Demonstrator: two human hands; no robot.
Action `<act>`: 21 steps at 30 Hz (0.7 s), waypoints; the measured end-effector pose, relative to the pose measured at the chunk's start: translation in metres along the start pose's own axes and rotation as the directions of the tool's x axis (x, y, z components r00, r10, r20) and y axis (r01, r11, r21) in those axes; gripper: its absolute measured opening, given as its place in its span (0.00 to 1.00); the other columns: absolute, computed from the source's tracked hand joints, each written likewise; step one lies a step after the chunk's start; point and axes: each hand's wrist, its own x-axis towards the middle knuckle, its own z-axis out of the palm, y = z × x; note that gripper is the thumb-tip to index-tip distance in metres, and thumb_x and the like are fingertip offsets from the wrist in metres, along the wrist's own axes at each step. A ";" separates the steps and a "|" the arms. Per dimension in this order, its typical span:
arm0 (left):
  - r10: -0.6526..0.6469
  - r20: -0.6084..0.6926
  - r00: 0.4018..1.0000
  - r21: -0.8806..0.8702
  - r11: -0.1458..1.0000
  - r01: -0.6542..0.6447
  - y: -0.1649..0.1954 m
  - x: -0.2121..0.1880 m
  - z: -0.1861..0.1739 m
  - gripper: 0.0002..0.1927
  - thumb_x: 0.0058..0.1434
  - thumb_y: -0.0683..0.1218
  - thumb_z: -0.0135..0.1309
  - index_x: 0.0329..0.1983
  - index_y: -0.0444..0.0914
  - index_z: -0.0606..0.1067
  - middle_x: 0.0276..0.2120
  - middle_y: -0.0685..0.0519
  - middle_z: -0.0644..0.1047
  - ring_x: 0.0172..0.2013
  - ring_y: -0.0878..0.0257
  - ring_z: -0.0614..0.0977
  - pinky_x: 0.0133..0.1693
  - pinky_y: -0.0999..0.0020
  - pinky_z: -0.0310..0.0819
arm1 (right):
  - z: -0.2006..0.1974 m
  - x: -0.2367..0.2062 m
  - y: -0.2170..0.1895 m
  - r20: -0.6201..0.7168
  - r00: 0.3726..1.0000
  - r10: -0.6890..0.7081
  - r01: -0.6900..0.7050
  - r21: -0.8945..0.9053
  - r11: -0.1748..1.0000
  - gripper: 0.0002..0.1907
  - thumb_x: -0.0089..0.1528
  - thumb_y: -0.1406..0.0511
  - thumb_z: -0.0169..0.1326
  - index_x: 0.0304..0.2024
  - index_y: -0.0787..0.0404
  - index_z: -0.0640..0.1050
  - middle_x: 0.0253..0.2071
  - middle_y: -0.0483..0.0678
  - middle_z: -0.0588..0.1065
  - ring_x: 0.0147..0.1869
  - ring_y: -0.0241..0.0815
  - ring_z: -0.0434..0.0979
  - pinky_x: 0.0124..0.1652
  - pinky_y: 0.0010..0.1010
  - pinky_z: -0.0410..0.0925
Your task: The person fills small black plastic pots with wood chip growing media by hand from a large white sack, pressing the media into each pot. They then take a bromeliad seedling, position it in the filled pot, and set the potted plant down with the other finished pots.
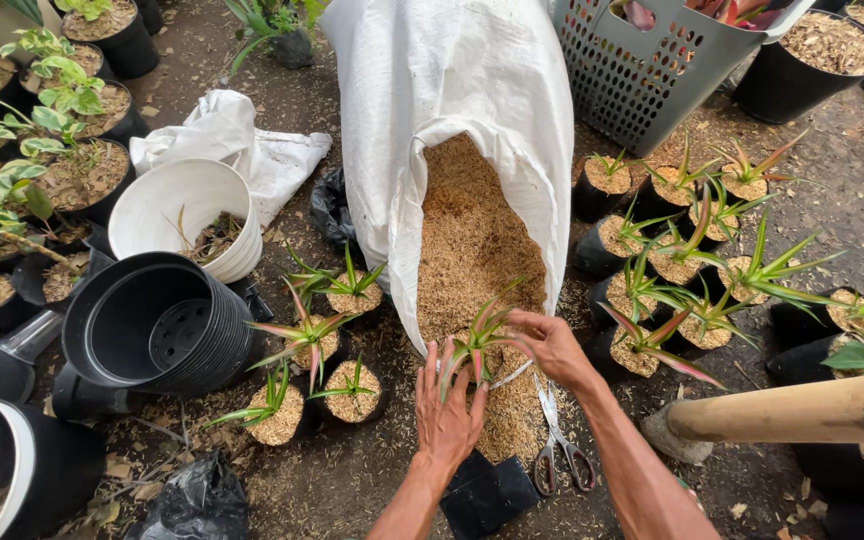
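A small plant with green and pink striped leaves stands between my two hands at the mouth of a white sack lying open and full of tan husks. My left hand cups the near left side of the plant's pot, fingers spread. Fingers curled, my right hand presses on the husks at the plant's right side. The pot itself is mostly hidden by my hands and the husks. Scissors lie on the ground just right of my left wrist.
A stack of black pots and a white bucket lie at left. Several potted striped seedlings stand left and right of the sack. A grey perforated basket sits at top right, a bamboo pole at right.
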 end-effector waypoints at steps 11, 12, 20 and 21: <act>0.003 0.126 0.992 0.059 0.998 -0.010 -0.006 0.012 0.003 0.21 0.66 0.52 0.51 0.55 0.34 0.75 0.67 0.43 0.66 0.73 0.44 0.55 0.68 0.38 0.48 | 0.032 0.006 0.010 -0.104 0.968 -0.228 0.181 -0.340 0.923 0.12 0.56 0.65 0.64 0.43 0.59 0.85 0.48 0.50 0.80 0.46 0.46 0.82 0.45 0.40 0.75; -0.003 0.149 0.989 0.073 0.997 -0.008 -0.005 0.012 0.002 0.20 0.67 0.53 0.50 0.54 0.34 0.75 0.67 0.42 0.66 0.73 0.44 0.55 0.68 0.38 0.48 | 0.033 0.007 0.010 -0.124 0.970 -0.208 0.155 -0.344 0.926 0.12 0.56 0.65 0.64 0.43 0.59 0.85 0.47 0.50 0.80 0.45 0.46 0.82 0.44 0.40 0.76; 0.035 0.052 0.998 0.010 0.999 -0.036 -0.006 0.009 -0.001 0.24 0.66 0.51 0.50 0.62 0.33 0.72 0.68 0.42 0.65 0.72 0.44 0.57 0.69 0.39 0.46 | 0.047 -0.017 0.012 -0.426 0.902 -0.076 0.002 -0.171 0.985 0.09 0.61 0.63 0.59 0.37 0.63 0.81 0.42 0.54 0.79 0.40 0.44 0.81 0.38 0.37 0.77; 0.047 0.012 0.999 -0.005 0.999 -0.047 -0.006 0.005 -0.002 0.25 0.66 0.50 0.50 0.64 0.33 0.71 0.68 0.42 0.65 0.72 0.45 0.57 0.69 0.40 0.46 | 0.053 -0.027 0.015 -0.461 0.884 0.080 -0.128 -0.075 0.989 0.10 0.61 0.62 0.59 0.37 0.63 0.80 0.41 0.55 0.79 0.38 0.44 0.80 0.37 0.37 0.76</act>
